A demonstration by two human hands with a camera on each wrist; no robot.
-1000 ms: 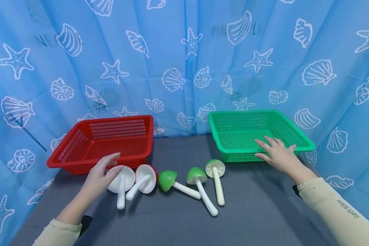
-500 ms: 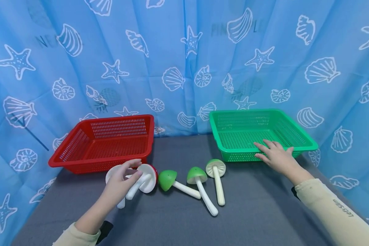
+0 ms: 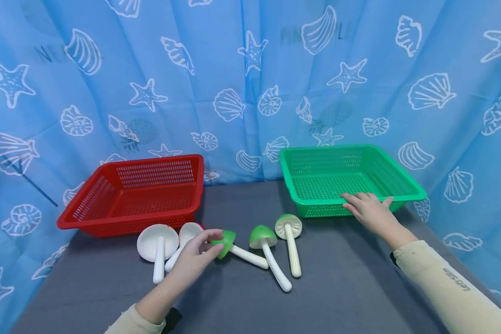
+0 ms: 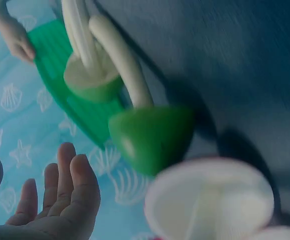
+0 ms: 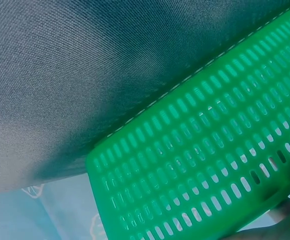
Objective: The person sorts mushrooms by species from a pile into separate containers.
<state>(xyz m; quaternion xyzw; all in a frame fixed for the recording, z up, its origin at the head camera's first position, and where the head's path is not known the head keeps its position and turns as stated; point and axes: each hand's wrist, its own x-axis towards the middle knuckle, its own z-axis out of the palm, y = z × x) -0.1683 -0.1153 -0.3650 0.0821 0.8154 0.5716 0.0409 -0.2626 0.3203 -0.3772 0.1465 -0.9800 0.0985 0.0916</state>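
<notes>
My left hand [image 3: 197, 260] reaches over the mushrooms with its fingers apart and nothing between them; the left wrist view also shows this hand [image 4: 60, 200] unclosed. Its fingertips overlap the cap of a green toy mushroom [image 3: 248, 256] in the head view; contact cannot be told. A white-undersided toy mushroom with a red edge [image 3: 188, 233] is partly hidden behind that hand. Left of it lies another white toy mushroom [image 3: 158, 242]. Two more green-capped toy mushrooms [image 3: 264, 237] [image 3: 291, 243] lie to the right. My right hand [image 3: 373, 214] rests on the front rim of the green basket [image 3: 294, 192], fingers loosely extended.
A red perforated basket [image 3: 129, 221] stands at the back left, behind the white mushrooms. The grey tabletop [image 3: 242, 306] runs up to a blue curtain [image 3: 229, 139] with white shell and starfish prints. The green basket's slotted wall [image 5: 199, 145] fills much of the right wrist view.
My left hand has moved right across the white mushrooms to the leftmost green one, uncovering the far-left mushroom. My right hand stays at the green basket's rim, its fingers slightly less spread.
</notes>
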